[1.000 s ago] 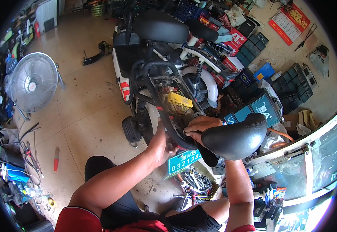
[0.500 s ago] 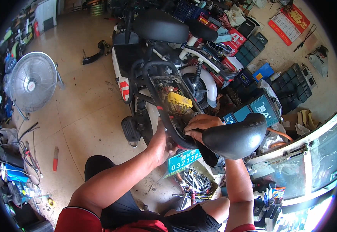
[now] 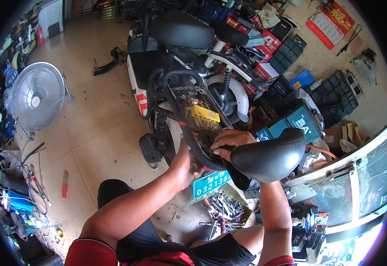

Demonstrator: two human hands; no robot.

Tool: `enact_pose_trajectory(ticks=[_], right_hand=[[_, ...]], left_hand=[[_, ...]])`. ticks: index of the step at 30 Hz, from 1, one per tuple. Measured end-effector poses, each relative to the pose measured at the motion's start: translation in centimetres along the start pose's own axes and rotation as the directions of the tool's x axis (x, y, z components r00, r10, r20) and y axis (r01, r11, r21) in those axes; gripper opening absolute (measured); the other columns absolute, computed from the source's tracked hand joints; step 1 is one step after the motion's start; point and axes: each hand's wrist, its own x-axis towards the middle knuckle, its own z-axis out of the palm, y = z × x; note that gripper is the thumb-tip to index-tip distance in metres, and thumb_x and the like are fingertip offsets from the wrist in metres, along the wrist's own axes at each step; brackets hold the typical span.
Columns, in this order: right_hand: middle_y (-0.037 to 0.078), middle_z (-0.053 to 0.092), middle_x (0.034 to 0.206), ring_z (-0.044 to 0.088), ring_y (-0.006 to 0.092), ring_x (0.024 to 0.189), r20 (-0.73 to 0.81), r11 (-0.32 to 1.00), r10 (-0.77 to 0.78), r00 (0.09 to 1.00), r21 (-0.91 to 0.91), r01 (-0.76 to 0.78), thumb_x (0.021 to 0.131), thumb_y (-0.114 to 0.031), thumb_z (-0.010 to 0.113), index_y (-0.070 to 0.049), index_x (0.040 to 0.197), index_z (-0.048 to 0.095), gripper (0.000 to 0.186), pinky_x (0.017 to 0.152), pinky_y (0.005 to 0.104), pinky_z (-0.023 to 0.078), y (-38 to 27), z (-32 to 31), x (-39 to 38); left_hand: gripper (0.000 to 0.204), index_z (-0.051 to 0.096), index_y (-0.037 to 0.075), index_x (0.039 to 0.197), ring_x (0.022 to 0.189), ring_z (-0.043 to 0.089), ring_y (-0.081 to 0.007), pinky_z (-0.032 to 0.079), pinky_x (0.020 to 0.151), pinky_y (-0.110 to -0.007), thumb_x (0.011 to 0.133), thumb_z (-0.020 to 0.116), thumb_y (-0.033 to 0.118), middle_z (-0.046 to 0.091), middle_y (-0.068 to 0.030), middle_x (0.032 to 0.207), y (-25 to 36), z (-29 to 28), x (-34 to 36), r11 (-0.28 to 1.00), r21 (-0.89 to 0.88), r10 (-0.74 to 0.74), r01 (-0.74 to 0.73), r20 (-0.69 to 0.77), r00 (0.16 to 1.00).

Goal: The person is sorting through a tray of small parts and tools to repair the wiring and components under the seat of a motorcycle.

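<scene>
An electric scooter with its rear compartment exposed stands in front of me. Its black tubular rear frame (image 3: pixel 182 117) surrounds the compartment, where a yellow finned block (image 3: pixel 205 116) sits among wires. Against the frame's rear left side, my left hand (image 3: pixel 184 165) is curled round from outside, thumb up and most fingers hidden beneath. My right hand (image 3: pixel 232 139) reaches over the frame's back end, fingers pinched together inside it; what they hold is hidden. A black padded backrest (image 3: pixel 271 155) covers my right wrist. Below the tail hangs a green licence plate (image 3: pixel 209 185).
A box of hand tools (image 3: pixel 231 208) sits below the plate, near my knees. A floor fan (image 3: pixel 38 96) stands at the left. Batteries (image 3: pixel 297 122) and a glass display case (image 3: pixel 335 190) are at the right. A red stick-like object (image 3: pixel 64 184) lies on the floor.
My right hand's fingers have shifted very slightly at the frame's back end. The left hand keeps its place, and the whole view has moved a little.
</scene>
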Motion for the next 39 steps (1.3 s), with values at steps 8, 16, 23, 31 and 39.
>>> enact_pose_trajectory(ticks=[8,16,23,31,39], right_hand=[[0.014,0.071,0.102,0.068,0.0303,0.1,0.032,1.0,0.0,0.999,-0.031,0.001,0.085,-0.006,0.077,-0.001,0.101,0.077,0.017,0.091,0.0391,0.054,0.2,-0.29,0.0],[0.013,0.071,0.101,0.068,0.0295,0.099,0.022,1.0,-0.001,1.0,0.006,0.001,0.085,-0.007,0.078,-0.001,0.1,0.076,0.016,0.09,0.039,0.055,0.7,-0.04,-0.19],[0.013,0.07,0.099,0.069,0.0296,0.097,0.027,0.999,0.016,1.0,-0.034,-0.015,0.084,-0.006,0.078,0.0,0.098,0.075,0.015,0.087,0.039,0.055,0.06,-0.04,0.23],[0.014,0.07,0.098,0.069,0.0301,0.095,0.013,0.998,-0.052,0.999,-0.031,0.053,0.084,-0.005,0.077,0.0,0.097,0.074,0.014,0.087,0.0399,0.056,0.2,-0.07,0.2],[0.014,0.07,0.098,0.068,0.0287,0.096,0.047,1.0,-0.023,0.999,-0.005,0.023,0.087,-0.005,0.074,0.001,0.1,0.075,0.014,0.089,0.0385,0.054,0.72,-0.29,0.14]], left_hand=[[0.081,0.06,0.011,0.11,0.069,0.05,-0.0118,0.032,0.049,-0.027,0.097,0.026,0.083,0.062,-0.0056,0.091,-0.05,-0.18,0.22,1.0,0.028,-0.004,0.003,0.019,1.0],[0.077,0.059,0.015,0.115,0.074,0.05,-0.0102,0.031,0.052,-0.026,0.097,0.028,0.084,0.061,-0.0025,0.097,-0.18,-0.34,0.54,0.999,0.015,-0.038,0.038,-0.007,0.999],[0.078,0.059,0.016,0.116,0.077,0.051,-0.0102,0.033,0.056,-0.026,0.096,0.03,0.085,0.061,-0.0014,0.099,-0.23,-0.63,0.44,1.0,0.023,-0.01,0.009,0.028,1.0],[0.078,0.059,0.014,0.117,0.085,0.052,-0.0116,0.04,0.065,-0.028,0.096,0.031,0.084,0.06,-0.0025,0.104,-0.29,-0.67,0.36,1.0,0.023,0.006,-0.007,0.033,0.999],[0.077,0.059,0.012,0.113,0.069,0.05,-0.0111,0.033,0.051,-0.026,0.098,0.03,0.082,0.06,-0.0038,0.093,-0.06,-0.26,0.41,1.0,0.0,-0.009,0.009,0.005,1.0]])
